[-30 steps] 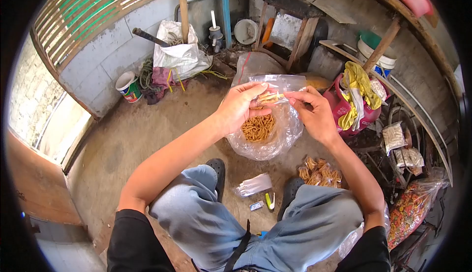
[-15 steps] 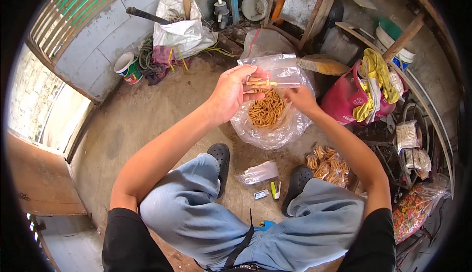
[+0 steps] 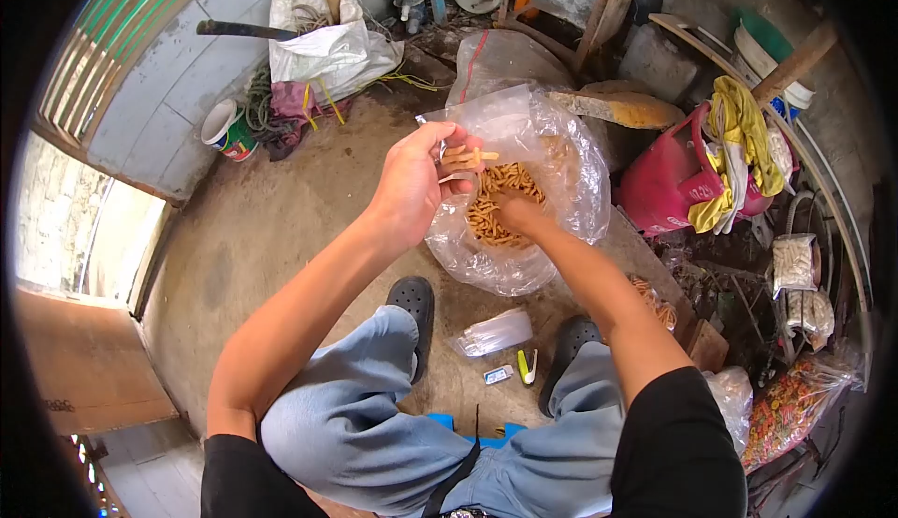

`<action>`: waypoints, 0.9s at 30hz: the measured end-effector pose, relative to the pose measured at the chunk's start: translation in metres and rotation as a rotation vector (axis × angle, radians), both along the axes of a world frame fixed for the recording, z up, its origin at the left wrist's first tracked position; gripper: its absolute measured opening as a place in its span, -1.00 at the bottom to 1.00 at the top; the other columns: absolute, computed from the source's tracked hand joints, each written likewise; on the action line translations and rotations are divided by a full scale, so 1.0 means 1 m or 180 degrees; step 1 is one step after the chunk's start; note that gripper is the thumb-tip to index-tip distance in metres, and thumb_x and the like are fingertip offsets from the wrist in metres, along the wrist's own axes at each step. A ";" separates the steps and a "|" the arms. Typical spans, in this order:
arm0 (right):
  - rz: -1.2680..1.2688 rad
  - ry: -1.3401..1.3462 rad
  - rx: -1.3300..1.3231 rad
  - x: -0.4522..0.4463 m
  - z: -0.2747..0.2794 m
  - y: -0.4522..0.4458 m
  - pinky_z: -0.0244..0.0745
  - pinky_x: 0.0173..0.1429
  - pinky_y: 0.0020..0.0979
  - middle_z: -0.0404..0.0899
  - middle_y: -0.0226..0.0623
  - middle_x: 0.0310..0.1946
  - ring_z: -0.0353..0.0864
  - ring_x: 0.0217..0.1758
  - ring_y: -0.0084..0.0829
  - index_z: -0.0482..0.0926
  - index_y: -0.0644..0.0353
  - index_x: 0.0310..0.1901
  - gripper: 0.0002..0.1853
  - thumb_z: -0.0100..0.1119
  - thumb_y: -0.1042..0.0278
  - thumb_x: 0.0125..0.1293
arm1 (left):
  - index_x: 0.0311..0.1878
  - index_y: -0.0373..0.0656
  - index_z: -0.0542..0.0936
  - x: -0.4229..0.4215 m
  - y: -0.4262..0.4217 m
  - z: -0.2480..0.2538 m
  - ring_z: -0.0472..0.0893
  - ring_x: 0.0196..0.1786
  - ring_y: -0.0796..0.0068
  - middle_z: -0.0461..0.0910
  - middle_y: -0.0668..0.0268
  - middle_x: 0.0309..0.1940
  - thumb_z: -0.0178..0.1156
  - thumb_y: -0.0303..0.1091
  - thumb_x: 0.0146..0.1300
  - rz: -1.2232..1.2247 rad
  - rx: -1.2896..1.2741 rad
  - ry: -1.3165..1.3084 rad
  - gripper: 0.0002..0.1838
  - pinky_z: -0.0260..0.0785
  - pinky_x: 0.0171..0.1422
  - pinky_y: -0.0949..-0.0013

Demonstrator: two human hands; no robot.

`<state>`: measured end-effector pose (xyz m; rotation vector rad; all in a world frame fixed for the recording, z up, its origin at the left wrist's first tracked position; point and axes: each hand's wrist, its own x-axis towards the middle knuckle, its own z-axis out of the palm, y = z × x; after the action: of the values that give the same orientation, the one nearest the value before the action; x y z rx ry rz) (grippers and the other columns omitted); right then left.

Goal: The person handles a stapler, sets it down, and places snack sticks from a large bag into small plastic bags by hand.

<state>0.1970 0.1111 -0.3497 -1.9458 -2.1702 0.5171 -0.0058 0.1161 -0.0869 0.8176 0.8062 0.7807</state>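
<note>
My left hand is closed round a small clear plastic bag with a few brown snack sticks in it, held above the left side of a large clear plastic bag. Many brown sticks lie inside the large bag, which is open at the top. My right hand reaches down into that pile. Its fingers are hidden among the sticks.
On the floor between my shoes lie a stack of clear bags, a small blue-white box and a green stapler. Filled packs lie right, near a red tub with yellow cloth.
My right hand has let go of the small bag and moved down into the pile of sticks. My left hand still holds the small bag. The view has tilted downward.
</note>
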 end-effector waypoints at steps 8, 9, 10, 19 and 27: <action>-0.0779 0.0947 -0.0814 -0.044 0.002 0.024 0.35 0.27 -0.19 0.44 -0.04 0.17 0.42 0.23 -0.06 0.38 0.10 0.22 -0.49 0.12 0.25 0.21 | -0.15 -0.05 0.42 0.012 0.006 -0.004 0.55 -0.17 0.39 0.54 0.29 -0.16 0.07 -0.10 0.29 -0.0015 0.0036 -0.0005 -0.75 0.32 -0.16 0.35; -0.1285 0.1425 -0.0908 -0.046 0.000 0.026 0.36 0.25 -0.19 0.47 -0.04 0.14 0.44 0.21 -0.05 0.37 0.10 0.22 -0.48 0.15 0.24 0.20 | -0.15 -0.05 0.42 0.014 0.005 -0.003 0.55 -0.18 0.40 0.54 0.29 -0.16 0.07 -0.10 0.29 0.0000 0.0014 -0.0007 -0.76 0.32 -0.16 0.35; -0.1297 0.1439 -0.0908 -0.047 -0.001 0.028 0.36 0.25 -0.19 0.47 -0.04 0.14 0.44 0.21 -0.05 0.37 0.10 0.22 -0.48 0.15 0.24 0.20 | -0.16 -0.05 0.43 0.015 0.005 -0.003 0.55 -0.18 0.40 0.54 0.30 -0.17 0.07 -0.10 0.29 0.0014 -0.0006 -0.0011 -0.76 0.31 -0.16 0.35; -0.0774 0.1709 -0.0289 -0.041 -0.024 0.031 0.44 0.09 -0.21 0.60 -0.05 -0.09 0.57 0.00 -0.09 0.55 0.16 -0.07 -0.69 0.21 0.23 0.18 | -0.19 0.00 0.44 0.025 0.004 -0.001 0.54 -0.19 0.44 0.54 0.37 -0.23 0.07 -0.08 0.28 -0.0045 0.0067 0.0020 -0.78 0.30 -0.13 0.36; -0.0468 0.1014 -0.0918 -0.029 -0.024 0.036 0.50 0.02 -0.23 0.63 -0.07 -0.15 0.61 -0.05 -0.10 0.64 0.16 -0.21 -0.81 0.16 0.29 0.19 | -0.20 0.01 0.44 0.027 0.006 -0.004 0.54 -0.20 0.46 0.54 0.38 -0.24 0.08 -0.07 0.27 -0.0095 0.0000 -0.0023 -0.78 0.31 -0.15 0.38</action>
<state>0.1679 0.1468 -0.3740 -1.9738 -1.8219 1.0818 0.0216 0.1224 -0.0914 0.8246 0.7861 0.7568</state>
